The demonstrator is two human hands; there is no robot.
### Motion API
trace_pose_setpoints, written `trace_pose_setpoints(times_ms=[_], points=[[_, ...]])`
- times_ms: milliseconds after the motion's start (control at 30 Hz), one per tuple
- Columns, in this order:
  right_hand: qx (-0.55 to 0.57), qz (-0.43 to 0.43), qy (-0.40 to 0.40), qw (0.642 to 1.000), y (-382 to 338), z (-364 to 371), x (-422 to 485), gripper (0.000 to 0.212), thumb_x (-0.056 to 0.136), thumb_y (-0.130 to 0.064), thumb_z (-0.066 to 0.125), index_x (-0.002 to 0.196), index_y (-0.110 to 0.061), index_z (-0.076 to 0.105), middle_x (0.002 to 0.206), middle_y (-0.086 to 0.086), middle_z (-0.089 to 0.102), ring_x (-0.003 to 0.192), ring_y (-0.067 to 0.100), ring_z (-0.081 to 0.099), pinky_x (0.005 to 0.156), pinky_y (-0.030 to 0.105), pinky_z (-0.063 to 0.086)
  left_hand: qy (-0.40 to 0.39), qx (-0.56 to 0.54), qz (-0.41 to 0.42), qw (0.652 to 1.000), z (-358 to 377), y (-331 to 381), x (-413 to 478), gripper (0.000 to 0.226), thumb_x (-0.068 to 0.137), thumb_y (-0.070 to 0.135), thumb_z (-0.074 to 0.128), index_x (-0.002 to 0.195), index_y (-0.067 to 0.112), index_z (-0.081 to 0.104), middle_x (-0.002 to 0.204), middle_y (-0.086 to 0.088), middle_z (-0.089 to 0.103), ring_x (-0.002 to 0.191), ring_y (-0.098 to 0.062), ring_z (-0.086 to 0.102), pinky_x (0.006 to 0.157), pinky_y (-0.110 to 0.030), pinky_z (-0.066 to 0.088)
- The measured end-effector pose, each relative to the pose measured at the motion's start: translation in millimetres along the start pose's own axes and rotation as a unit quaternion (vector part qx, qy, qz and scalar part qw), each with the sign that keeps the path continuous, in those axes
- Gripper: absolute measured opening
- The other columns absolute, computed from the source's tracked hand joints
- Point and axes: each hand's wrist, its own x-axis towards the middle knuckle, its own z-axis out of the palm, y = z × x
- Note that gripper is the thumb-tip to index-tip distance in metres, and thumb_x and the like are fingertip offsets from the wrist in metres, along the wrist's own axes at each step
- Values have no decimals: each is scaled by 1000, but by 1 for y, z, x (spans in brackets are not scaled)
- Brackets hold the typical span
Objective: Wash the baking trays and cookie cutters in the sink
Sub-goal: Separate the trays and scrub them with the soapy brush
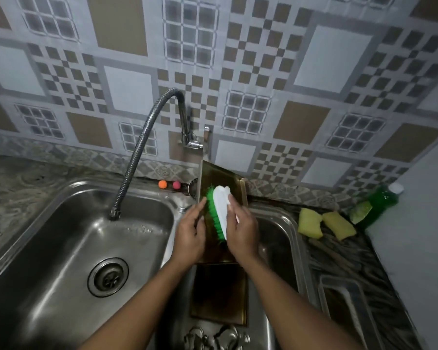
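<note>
- While I watch through the head camera, the wall (127, 87) behind shows tiling in grey, white and tan checks; the light is dim.
- Countertop (15, 188): mottled grey stone, set round a steel double sink (61, 198).
- Left basin: a round drain (108, 276) in its floor; a ribbed flexible tap (137, 157) arcs out from the wall and ends above it.
- Back ledge: an orange ball (163, 184) and a pink ball (176, 184), side by side.
- Right counter: two yellow sponges (310, 223) near each other, a tilted green bottle (379, 202) with a white cap behind them, and a silver tray (344, 304) nearer to me.
- Upper baking tray (213, 178): gold-coloured, rectangular, with a raised rim and a darker inside; tilted up over the right basin, its far end by the wall below the tap mount.
- Lower baking tray (219, 294): same gold finish, lying in the right basin under the upper one.
- Cookie cutters (213, 337): bare metal shapes, blurred, at the basin's near edge.
- Left hand (190, 236): fingers curled onto the upper tray's left rim.
- Right hand (243, 233): closed round the white back of a brush (219, 213), whose green bristles lie against the tray's inside.
</note>
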Motion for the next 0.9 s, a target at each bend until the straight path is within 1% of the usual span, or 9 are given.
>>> trace_pose_setpoints(times_ms=[100, 200, 300, 400, 500, 567, 667, 767, 900], points=[[-7, 31, 6, 999, 25, -14, -11, 35, 100, -32, 50, 134, -28, 57, 120, 2, 68, 101, 15, 65, 76, 21, 51, 7, -12, -7, 1000, -11, -4, -5, 47, 95, 9, 45, 141, 19, 53, 138, 2, 57, 128, 2, 50, 107, -12, 36], [-18, 67, 49, 996, 29, -22, 11, 36, 101, -30, 48, 134, -21, 59, 122, 4, 68, 108, 19, 64, 83, 22, 46, -32, -12, -3, 999, -9, -2, -13, 47, 98, 2, 49, 142, 20, 53, 139, 4, 56, 130, 7, 46, 107, -9, 32], [-1, 92, 63, 994, 5, -15, 40, 38, 102, -35, 45, 135, -21, 57, 124, 4, 66, 104, 16, 62, 77, 21, 46, -48, -24, 9, 999, -1, 5, -12, 46, 98, 6, 49, 142, 21, 52, 141, 6, 54, 133, 6, 44, 109, -10, 30], [7, 36, 28, 999, -17, -3, 39, 39, 101, -39, 44, 136, -26, 55, 118, -2, 66, 94, 8, 61, 67, 16, 47, -21, -33, 9, 999, -1, 8, 0, 44, 99, 6, 50, 141, 19, 52, 140, 9, 55, 130, 7, 47, 107, -9, 34], [1, -8, -27, 1000, -10, 0, 9, 37, 101, -38, 46, 136, -28, 56, 115, -11, 63, 97, 2, 59, 71, 9, 47, 3, -52, -24, 998, -12, 0, 6, 45, 99, 3, 50, 142, 19, 53, 140, 5, 57, 129, 2, 50, 106, -12, 38], [6, 19, -24, 1000, 5, -8, 2, 37, 101, -37, 46, 135, -26, 57, 120, -9, 65, 102, 1, 59, 75, 4, 44, -2, -48, -32, 998, -18, -3, 2, 45, 100, 5, 50, 141, 22, 53, 139, 8, 57, 128, 4, 50, 105, -12, 38], [12, 98, 19, 995, 16, -17, 21, 37, 102, -35, 46, 134, -22, 58, 126, -1, 66, 109, 13, 62, 80, 17, 46, -36, -46, -29, 998, -17, -3, -9, 43, 100, 6, 52, 141, 21, 53, 135, 15, 56, 121, 14, 50, 99, -5, 36], [44, 154, 53, 986, -5, -12, 48, 37, 102, -34, 45, 135, -20, 57, 132, 1, 62, 110, 15, 60, 81, 22, 45, -63, -43, -18, 997, -7, 5, -9, 43, 99, 18, 53, 142, 24, 52, 141, 10, 54, 132, 5, 46, 107, -11, 34], [57, 48, -2, 997, -33, 1, 33, 38, 101, -35, 47, 135, -21, 57, 125, -6, 65, 101, 4, 61, 77, 17, 49, -19, -70, -27, 997, -11, 11, 9, 43, 99, 10, 55, 141, 21, 52, 140, 6, 56, 128, 9, 48, 107, -13, 37]])
